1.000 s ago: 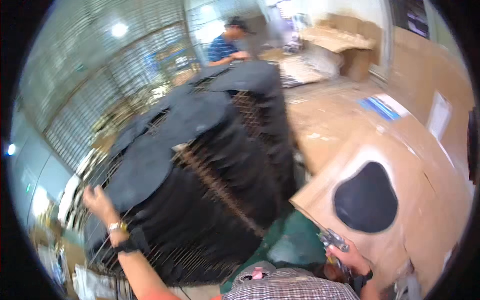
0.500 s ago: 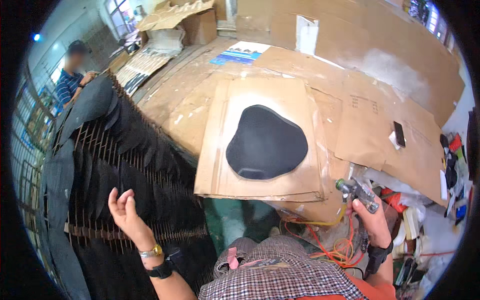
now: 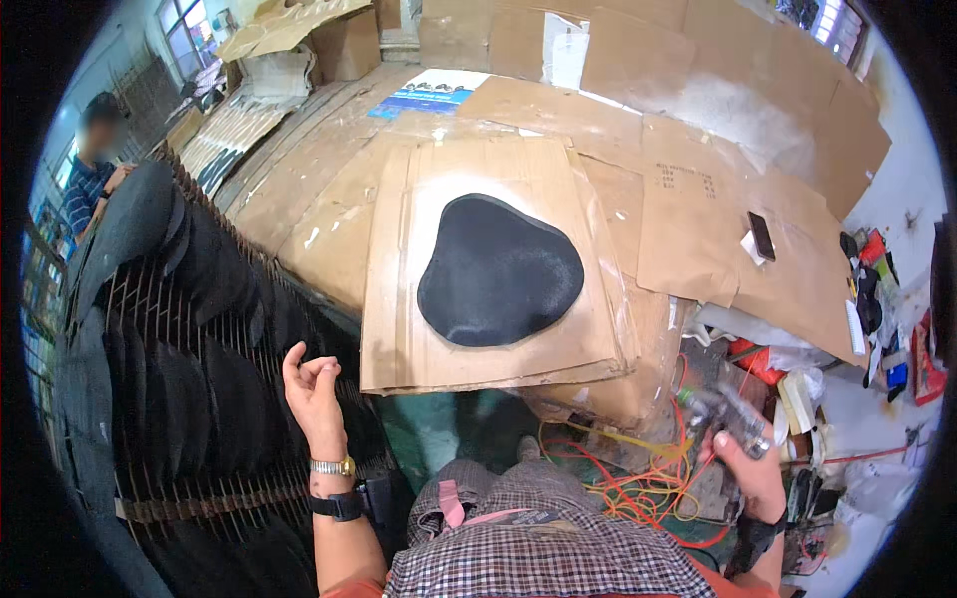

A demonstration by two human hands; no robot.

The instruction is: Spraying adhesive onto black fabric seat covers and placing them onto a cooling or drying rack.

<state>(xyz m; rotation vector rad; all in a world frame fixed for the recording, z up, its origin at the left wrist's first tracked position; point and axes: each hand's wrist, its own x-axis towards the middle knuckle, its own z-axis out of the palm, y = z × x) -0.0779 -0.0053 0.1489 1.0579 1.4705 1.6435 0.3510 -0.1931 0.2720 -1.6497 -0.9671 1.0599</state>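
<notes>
A black, rounded three-lobed pad (image 3: pixel 500 271) lies flat on a cardboard sheet (image 3: pixel 399 344), with pale overspray around it. My right hand (image 3: pixel 743 453) is closed around a spray gun (image 3: pixel 733 419) with a greenish end, to the right of and below the cardboard. The gun is somewhat blurred. My left hand (image 3: pixel 315 394) is raised between the cardboard's left edge and a rack of black pieces. Its fingers are loosely bent and apart, with nothing in them. Neither hand touches the pad.
The wire rack (image 3: pixel 199 299) on the left is filled with thin black pieces. Orange and yellow hoses (image 3: pixel 648 488) tangle below the table at right. A phone (image 3: pixel 762 236) lies on cardboard at right. Behind the rack stands another person (image 3: pixel 92 169).
My left hand has moved right, nearer the cardboard. My right hand has lowered slightly with the spray gun. The whole view has shifted, while the pad stays on its cardboard.
</notes>
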